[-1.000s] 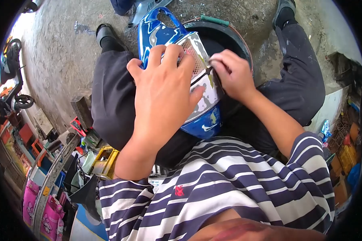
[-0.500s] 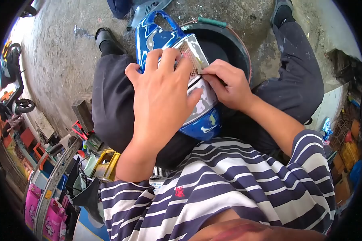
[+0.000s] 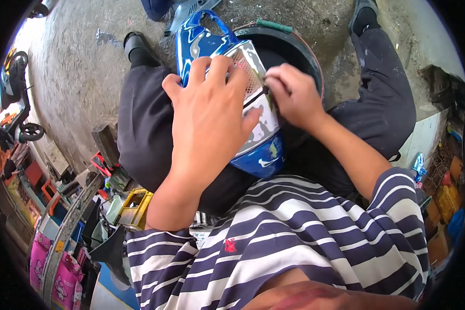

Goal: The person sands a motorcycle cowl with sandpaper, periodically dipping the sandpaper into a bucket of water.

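Note:
A glossy blue and white panel point(image 3: 263, 160), which looks like a motorcycle fairing with a mesh-patterned section and grey patches, lies across my lap. My left hand point(image 3: 209, 103) rests over it with fingers spread and bent, the thumb on its white part. My right hand point(image 3: 294, 95) is at the panel's right edge, beside the dark slot, with thumb and fingertips pinched together. Whatever is between those fingertips is too small and hidden to name. The panel's middle left is covered by my left hand.
Behind the panel stands a black bucket point(image 3: 289, 49) with a green-gripped handle point(image 3: 274, 26). A grey-blue plastic part point(image 3: 191, 10) lies on the concrete floor point(image 3: 82, 72). At left are a yellow plastic frame point(image 3: 135, 207), pink bags point(image 3: 67, 281) and a scooter point(image 3: 20, 103).
My right hand has shifted slightly up and to the right along the panel's edge, its fingers still pinched. The left hand stays in nearly the same spot on the panel.

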Motion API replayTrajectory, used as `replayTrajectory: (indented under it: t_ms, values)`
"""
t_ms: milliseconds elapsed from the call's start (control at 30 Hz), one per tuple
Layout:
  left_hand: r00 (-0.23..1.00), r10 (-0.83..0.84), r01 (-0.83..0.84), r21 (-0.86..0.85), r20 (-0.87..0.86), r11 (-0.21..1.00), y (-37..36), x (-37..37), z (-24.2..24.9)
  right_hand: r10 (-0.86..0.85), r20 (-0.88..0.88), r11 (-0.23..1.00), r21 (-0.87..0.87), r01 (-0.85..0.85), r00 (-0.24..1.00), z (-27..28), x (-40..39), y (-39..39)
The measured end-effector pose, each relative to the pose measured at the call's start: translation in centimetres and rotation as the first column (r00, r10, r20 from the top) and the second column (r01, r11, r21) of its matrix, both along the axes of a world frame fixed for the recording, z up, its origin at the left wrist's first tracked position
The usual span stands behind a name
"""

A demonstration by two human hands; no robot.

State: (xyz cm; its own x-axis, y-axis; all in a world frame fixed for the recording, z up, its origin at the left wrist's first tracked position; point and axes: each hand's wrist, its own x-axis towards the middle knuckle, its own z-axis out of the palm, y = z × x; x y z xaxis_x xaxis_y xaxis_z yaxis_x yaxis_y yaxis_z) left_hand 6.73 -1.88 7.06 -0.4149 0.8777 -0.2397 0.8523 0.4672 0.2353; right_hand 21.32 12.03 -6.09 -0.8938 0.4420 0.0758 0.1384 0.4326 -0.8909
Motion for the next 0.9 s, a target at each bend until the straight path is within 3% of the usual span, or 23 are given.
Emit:
replayTrajectory:
  t_ms: [67,133,267,333,467,600,633,667,800,833,867,900]
  values:
    - [1.000,0.005,-0.005,-0.002,0.009,1.000,-0.2,0.1,0.2,0.049,0.020,0.999,0.018,-0.049,0.999,0.7,0.1,0.4]
    - [0.999,0.032,-0.033,0.045,0.016,0.998,-0.1,0.1,0.0,0.074,-0.125,0.991,-0.102,-0.088,0.989,2.0,0.3,-1.0]
    - [1.000,0.022,-0.022,0.051,-0.006,0.998,-0.3,0.3,-0.1,-0.004,0.011,1.000,0.009,0.004,1.000,-0.4,-0.4,0.7]
    - [1.000,0.024,-0.025,0.044,0.012,0.999,-0.1,0.2,0.1,0.097,-0.062,0.992,-0.073,-0.102,0.993,1.7,-0.1,-0.3]
    - [0.999,0.035,-0.035,0.053,0.007,0.998,-0.3,0.2,-0.1,-0.053,0.014,0.998,-0.028,0.053,0.999,-0.8,-0.8,0.5]
    - [0.999,0.027,-0.028,0.073,0.018,0.997,-0.2,0.0,-0.2,0.076,0.042,0.992,-0.100,-0.072,0.996,1.6,-0.2,0.2]
    - [0.999,0.031,-0.032,0.072,0.020,0.997,-0.3,0.0,-0.1,0.023,0.070,0.997,-0.073,-0.018,0.997,0.9,-0.2,0.4]
    - [0.999,0.034,-0.035,0.073,0.011,0.997,-0.4,-0.1,-0.1,-0.027,0.035,0.999,-0.043,0.028,0.999,-0.9,-0.3,0.8]
    - [1.000,0.025,-0.026,0.084,0.010,0.996,-0.2,0.0,-0.2,0.073,-0.001,0.995,-0.073,-0.073,0.997,0.9,-0.1,0.5]
    - [0.999,0.031,-0.032,0.080,0.016,0.996,-0.3,0.1,-0.2,0.062,0.078,0.996,-0.069,-0.057,0.995,0.7,-0.2,1.0]
    - [0.999,0.035,-0.036,0.073,0.012,0.997,-0.3,0.2,-0.2,-0.015,-0.012,0.999,-0.044,0.014,1.000,-1.1,-0.5,1.1]
    - [0.999,0.035,-0.035,0.067,0.006,0.997,-0.2,0.2,-0.2,0.018,-0.036,1.000,-0.024,-0.018,0.999,-0.9,-0.6,1.1]
